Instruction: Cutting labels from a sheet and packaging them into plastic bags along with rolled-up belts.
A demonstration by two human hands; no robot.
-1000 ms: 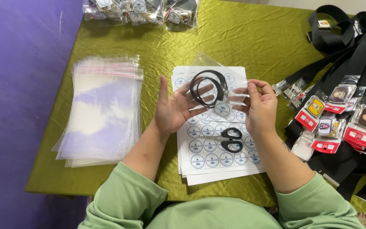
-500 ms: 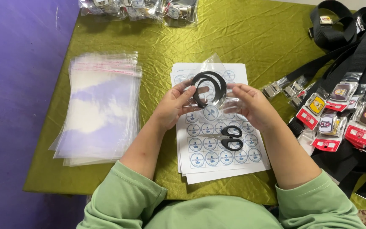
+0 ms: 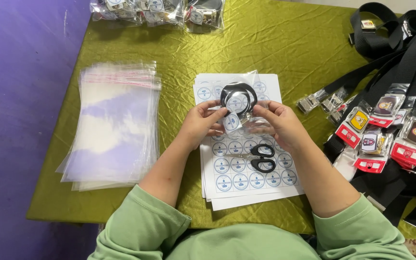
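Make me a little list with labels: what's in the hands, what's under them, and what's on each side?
left hand: grips the left edge of the clear packet
right hand: grips the right edge of the clear packet
clear packet: holds a coiled black belt, a round sticker at its lower edge
underneath: sticker sheets with black scissors on them
left side: stack of clear bags
right side: black belts with buckles
far edge: filled packets
surface: green cloth

Crinkled, satiny olive-green tablecloth (image 3: 285, 43); glossy clear plastic bags (image 3: 114, 130); matt white paper sticker sheets (image 3: 246, 178); black plastic-handled scissors (image 3: 261, 157); matt black woven belts (image 3: 400, 53).
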